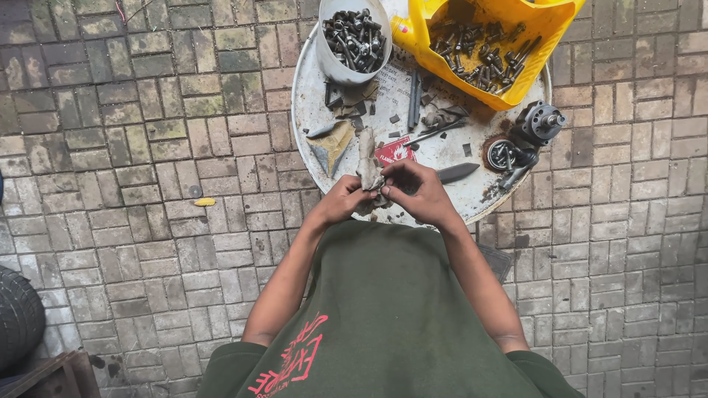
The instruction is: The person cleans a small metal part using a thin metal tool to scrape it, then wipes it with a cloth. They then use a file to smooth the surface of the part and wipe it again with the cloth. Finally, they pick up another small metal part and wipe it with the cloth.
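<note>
Fingers of both hands are closed on a grimy grey rag (368, 168) just below the middle of the frame: the left hand (345, 199) pinches its lower part while the right hand (417, 193) curls in against it, and the cloth's free end stands up above them. Whether a small part is wrapped inside cannot be made out.

The hands work over the near rim of a round metal drum lid serving as a bench (310, 88). That edge is the weak spot, in my judgement: anything small slipping out of the greasy cloth would likely fall past the rim onto the brick paving (133, 147) and roll into a joint.

A dark blade-like tool (456, 172) lies just right of the right hand, close enough to be nudged by it. At the top of the frame, the white bucket of bolts (352, 43) and the yellow tub of bolts (493, 44) both overhang the lid's edge, so a hard knock to the lid could tip them.
</note>
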